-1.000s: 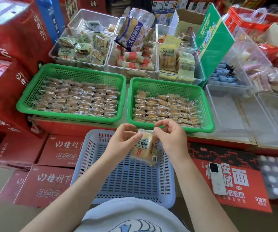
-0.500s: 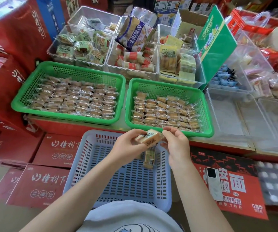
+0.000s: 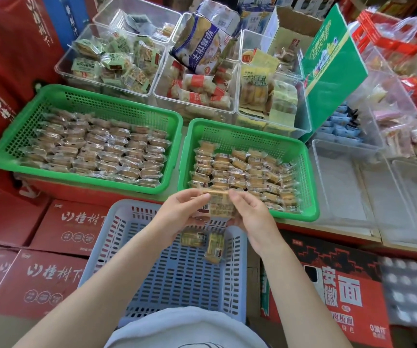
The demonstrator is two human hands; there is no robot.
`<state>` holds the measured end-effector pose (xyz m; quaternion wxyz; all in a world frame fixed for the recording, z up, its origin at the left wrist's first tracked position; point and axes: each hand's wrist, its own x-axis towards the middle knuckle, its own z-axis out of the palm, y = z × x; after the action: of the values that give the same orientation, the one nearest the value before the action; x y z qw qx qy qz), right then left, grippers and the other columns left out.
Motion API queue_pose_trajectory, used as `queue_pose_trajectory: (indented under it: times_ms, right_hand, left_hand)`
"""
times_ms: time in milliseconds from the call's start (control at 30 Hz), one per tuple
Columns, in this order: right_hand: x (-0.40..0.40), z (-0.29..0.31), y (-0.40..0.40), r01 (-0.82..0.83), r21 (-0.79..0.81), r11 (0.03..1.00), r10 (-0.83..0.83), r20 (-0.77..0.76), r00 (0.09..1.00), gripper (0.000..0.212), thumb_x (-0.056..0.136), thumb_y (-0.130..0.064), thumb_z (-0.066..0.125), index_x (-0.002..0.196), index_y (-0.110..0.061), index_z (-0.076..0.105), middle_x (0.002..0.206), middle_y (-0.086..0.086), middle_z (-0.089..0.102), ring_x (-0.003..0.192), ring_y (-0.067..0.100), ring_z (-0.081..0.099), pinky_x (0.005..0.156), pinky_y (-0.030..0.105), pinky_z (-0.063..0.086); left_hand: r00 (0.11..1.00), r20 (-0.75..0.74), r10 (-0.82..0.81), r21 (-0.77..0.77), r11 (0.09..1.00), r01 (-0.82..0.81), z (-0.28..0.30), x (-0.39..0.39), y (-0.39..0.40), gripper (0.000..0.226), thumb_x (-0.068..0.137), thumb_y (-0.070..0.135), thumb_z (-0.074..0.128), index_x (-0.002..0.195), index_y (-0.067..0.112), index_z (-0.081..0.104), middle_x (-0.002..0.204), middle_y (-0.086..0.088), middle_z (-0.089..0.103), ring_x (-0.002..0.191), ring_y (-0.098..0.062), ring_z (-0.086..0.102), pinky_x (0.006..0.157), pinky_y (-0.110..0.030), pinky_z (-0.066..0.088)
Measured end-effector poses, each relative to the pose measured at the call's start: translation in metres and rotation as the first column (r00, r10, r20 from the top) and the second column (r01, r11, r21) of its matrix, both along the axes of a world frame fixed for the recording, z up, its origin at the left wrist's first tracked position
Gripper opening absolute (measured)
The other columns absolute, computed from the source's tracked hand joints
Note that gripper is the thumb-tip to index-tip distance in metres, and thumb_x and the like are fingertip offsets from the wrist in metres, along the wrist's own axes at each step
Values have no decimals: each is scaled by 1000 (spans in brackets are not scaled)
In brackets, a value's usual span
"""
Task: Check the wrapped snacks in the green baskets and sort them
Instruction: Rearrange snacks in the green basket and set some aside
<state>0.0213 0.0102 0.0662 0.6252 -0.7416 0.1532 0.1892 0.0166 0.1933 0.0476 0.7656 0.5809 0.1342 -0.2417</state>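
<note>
Stacked red cartons [image 3: 59, 222] crowded the shop floor. Nearest me, a blue basket [image 3: 117, 249] held two snacks. Above it, my left hand [image 3: 177, 214] and right hand [image 3: 252, 217] pinched a wrapped snack [image 3: 218, 204]. I'd turn it slowly, reading both faces. Beyond, green baskets [image 3: 174, 136] lay full.
</note>
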Motion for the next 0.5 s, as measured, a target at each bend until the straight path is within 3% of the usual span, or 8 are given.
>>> queue_pose_trajectory:
  times_ms: [100,167,233,300,367,433,500]
  right_hand:
    - [18,-9,-11,-73,-7,997,73,-14,997,38,87,-39,75,120,-22,65,108,3,71,95,22,71,83,44,60]
    - [33,-17,-15,-61,-20,998,61,-24,998,31,91,-23,74,120,-20,64,104,3,70,91,22,72,81,44,60]
    - [51,-26,-17,-11,-66,998,9,-39,999,32,91,-21,73,121,-19,61,101,1,69,85,19,70,78,39,58]
    - [72,-35,-19,48,-131,990,-51,-21,998,34,91,-23,74,121,-24,59,105,0,68,88,18,69,77,36,59]
    - [98,-43,-21,101,-209,973,-93,49,995,29,91,-21,72,117,-26,59,107,-3,64,89,16,66,73,28,58]
    - [126,-51,-23,122,-312,942,-85,131,988,27,93,-18,69,116,-25,57,111,-5,57,88,9,59,64,15,48]
    - [154,-58,-23,129,-404,905,-32,238,971,26,94,-12,66,116,-23,57,117,-4,49,90,3,54,68,6,44]
  left_hand:
    - [999,1,49,52,997,-49,-6,18,-8,31,84,41,72,107,21,75,104,-2,77,81,-18,72,74,-31,58]
    - [998,42,54,206,977,-62,-13,34,-15,18,93,37,69,105,24,74,103,3,76,85,-13,71,75,-24,57]
    - [991,134,-14,452,891,-49,-27,53,-21,30,98,40,63,122,23,67,117,6,70,104,-10,65,85,-21,52]
    - [956,227,-183,725,687,-41,-45,73,-23,52,101,44,55,147,21,49,145,2,53,135,-15,47,110,-33,40]
    - [903,204,-378,904,428,-25,-64,95,-23,64,102,48,49,158,21,31,164,-2,28,152,-20,21,124,-41,18]
    - [845,61,-531,977,206,58,-82,113,-21,70,103,54,40,162,24,15,170,-4,5,157,-22,-3,127,-43,-1]
    - [796,-4,-606,996,65,54,-101,123,-19,73,102,59,31,163,24,10,169,-6,-7,155,-25,-16,126,-44,-9]
